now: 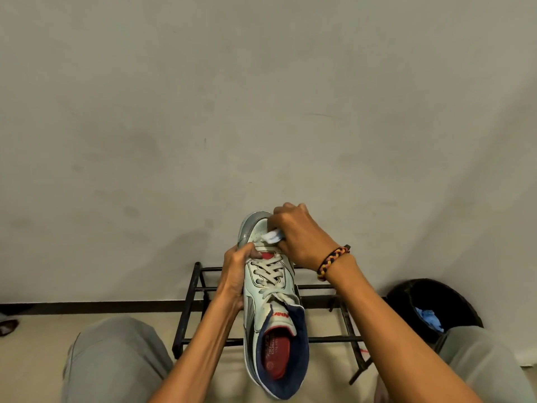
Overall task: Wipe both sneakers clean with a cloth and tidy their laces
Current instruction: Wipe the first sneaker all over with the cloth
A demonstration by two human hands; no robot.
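Here, left hand (236, 274) gripping sneaker (273, 301); right hand (302, 237) pinching cloth (272, 236) (mostly hidden) against toe.

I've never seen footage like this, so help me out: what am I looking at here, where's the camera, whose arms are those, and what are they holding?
There is no machine here. This is one picture from a camera worn on a person's head, looking forward and down, so the two arms reaching in from the bottom are the wearer's own, with their knees on either side.

The left hand grips a white sneaker by its side and holds it up in the air, toe pointing away. The right hand, which wears a braided bracelet at the wrist, pinches a small white cloth and presses it against the toe area of the shoe. The laces are threaded across the front.

Behind the shoe, a black metal rack stands on the floor against a plain wall. At the right is a dark bin with something blue inside. The second sneaker is not in view.
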